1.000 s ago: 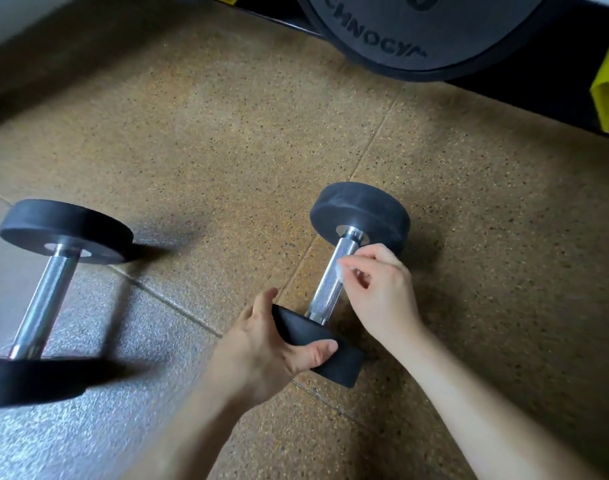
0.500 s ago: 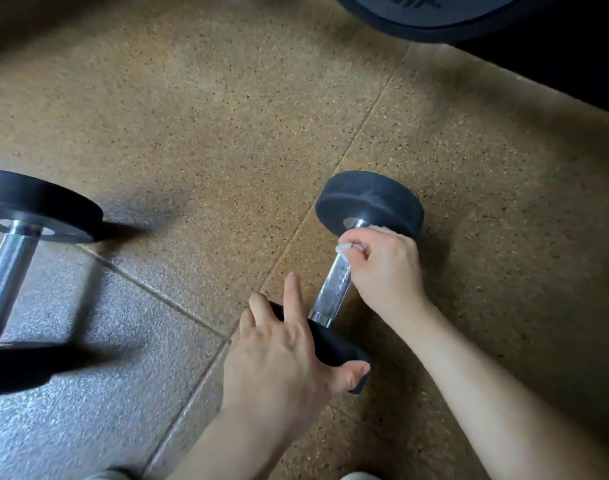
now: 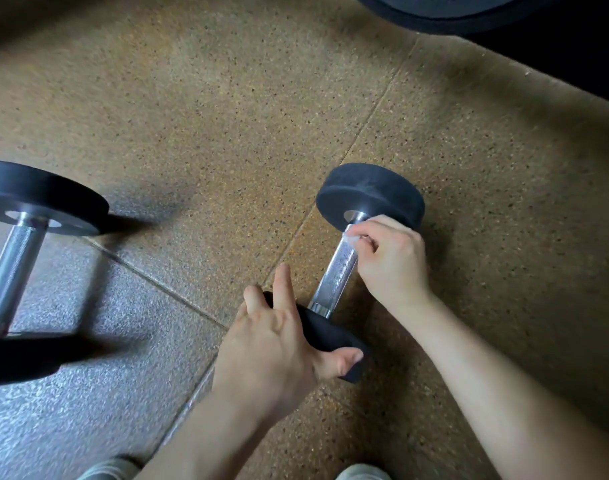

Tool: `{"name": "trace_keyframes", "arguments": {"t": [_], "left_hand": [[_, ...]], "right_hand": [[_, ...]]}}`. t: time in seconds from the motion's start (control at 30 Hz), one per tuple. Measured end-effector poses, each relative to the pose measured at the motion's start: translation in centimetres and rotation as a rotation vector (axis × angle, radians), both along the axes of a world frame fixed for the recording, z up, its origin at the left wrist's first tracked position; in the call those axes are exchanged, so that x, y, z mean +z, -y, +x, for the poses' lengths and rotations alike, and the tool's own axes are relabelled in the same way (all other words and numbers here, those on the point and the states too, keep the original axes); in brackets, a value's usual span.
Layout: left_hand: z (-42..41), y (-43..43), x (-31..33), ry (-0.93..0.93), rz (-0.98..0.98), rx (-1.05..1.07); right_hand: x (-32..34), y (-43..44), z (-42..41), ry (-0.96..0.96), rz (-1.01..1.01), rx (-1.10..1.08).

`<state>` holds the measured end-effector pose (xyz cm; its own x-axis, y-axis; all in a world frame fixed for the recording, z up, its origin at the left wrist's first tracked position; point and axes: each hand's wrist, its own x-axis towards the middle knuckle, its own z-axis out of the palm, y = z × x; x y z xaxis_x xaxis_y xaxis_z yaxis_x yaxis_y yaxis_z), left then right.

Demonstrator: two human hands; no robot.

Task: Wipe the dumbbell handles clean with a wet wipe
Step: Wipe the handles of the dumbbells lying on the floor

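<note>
A small dumbbell with black round heads lies on the speckled floor, its chrome knurled handle running from near to far. My right hand pinches a small white wet wipe against the handle's far end, just below the far head. My left hand rests on the near head, thumb hooked round its edge, fingers straight. A second, larger dumbbell lies at the left, untouched.
A big black weight plate lies at the top edge, with dark floor behind it. Shoe tips show at the bottom. Grey mat covers the near left, brown rubber tiles the remainder.
My right hand slid the wipe up the handle toward the far head. My left hand shifted over the near head, fingers straightening. The camera moved closer and lower.
</note>
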<state>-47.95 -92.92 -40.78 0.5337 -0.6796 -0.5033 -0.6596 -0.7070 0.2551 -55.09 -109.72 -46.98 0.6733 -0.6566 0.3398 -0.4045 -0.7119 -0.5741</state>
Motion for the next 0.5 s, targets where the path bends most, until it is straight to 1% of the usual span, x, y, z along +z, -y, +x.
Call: {"name": "trace_keyframes", "arguments": {"t": [0.03,0.13,0.17,0.27,0.3,0.4,0.43,0.5], "left_hand": [[0.2,-0.1,-0.1,-0.025,-0.006,0.017],[0.8,-0.3,0.2,-0.081,-0.016,0.046],[1.0,-0.3,0.2,-0.095,-0.022,0.052],[1.7,-0.4,-0.3,-0.161,-0.052,0.095],[2.0,-0.6,-0.4,-0.196,-0.066,0.116],[2.8,-1.0,-0.6,-0.264,-0.109,0.149],[3.0,-1.1,-0.7,-0.279,-0.121,0.159],[3.1,-1.3,-0.8,-0.300,-0.140,0.174]], "right_hand": [[0.0,-0.2,0.3,-0.009,0.008,0.005],[0.1,-2.3,-0.4,-0.052,0.000,0.209],[0.2,-1.7,-0.2,-0.054,0.006,0.219],[-0.1,0.1,1.1,-0.016,0.023,-0.003],[-0.2,-0.6,1.2,-0.020,0.027,0.012],[-0.1,-2.8,0.2,-0.045,-0.007,0.234],[-0.1,-2.1,0.4,-0.047,-0.047,0.226],[-0.4,0.3,1.5,-0.055,-0.132,0.041]]}}
